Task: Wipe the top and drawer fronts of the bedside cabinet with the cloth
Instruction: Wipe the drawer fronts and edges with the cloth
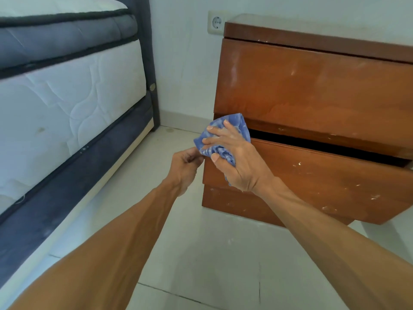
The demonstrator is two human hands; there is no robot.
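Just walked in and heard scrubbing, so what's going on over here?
A person is cleaning a brown wooden bedside cabinet. The right hand presses a crumpled blue cloth against the left corner of the slightly open lower drawer. The left hand pinches the cloth's edge. White smudges remain on the drawer fronts.

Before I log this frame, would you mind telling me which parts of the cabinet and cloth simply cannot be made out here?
Head view only:
- Cabinet top: seen nearly edge-on, so its surface is not visible.
- Right side of both drawer fronts: cut off by the frame edge.
- Inside the lower drawer: only a dark gap shows.
- Cloth: its middle is covered by the right hand.
- Left hand: fingertips curl out of view at the cloth's edge.
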